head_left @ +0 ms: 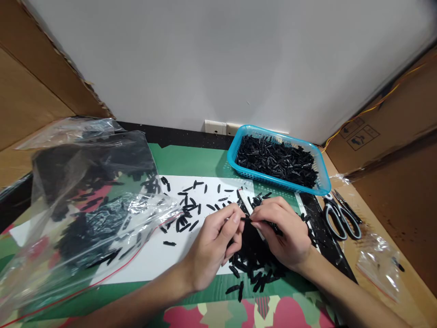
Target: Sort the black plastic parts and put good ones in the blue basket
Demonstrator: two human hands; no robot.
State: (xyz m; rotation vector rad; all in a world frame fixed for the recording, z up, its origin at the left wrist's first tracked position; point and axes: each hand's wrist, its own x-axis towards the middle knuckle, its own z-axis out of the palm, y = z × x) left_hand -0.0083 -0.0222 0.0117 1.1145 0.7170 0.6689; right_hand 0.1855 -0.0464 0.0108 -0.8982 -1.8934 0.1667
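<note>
Between my two hands, a small black piece [246, 219] is pinched at both ends. My left hand [218, 239] has its fingertips closed on the left end. My right hand [283, 230] grips the other end, with a thin white tool [245, 201] sticking out beside its fingers; part of that tool is hidden by the hand. Under and in front of my right hand lies a heap of black pieces [254, 255]. More black strips [184, 214] are scattered on the white sheet [143, 259] to the left.
A blue basket [280, 180] full of black pieces stands at the back right. Scissors [341, 218] and a small clear bag [378, 264] lie on cardboard at the right. A large clear zip bag [92, 218] with black pieces covers the left side. Cardboard walls flank both sides.
</note>
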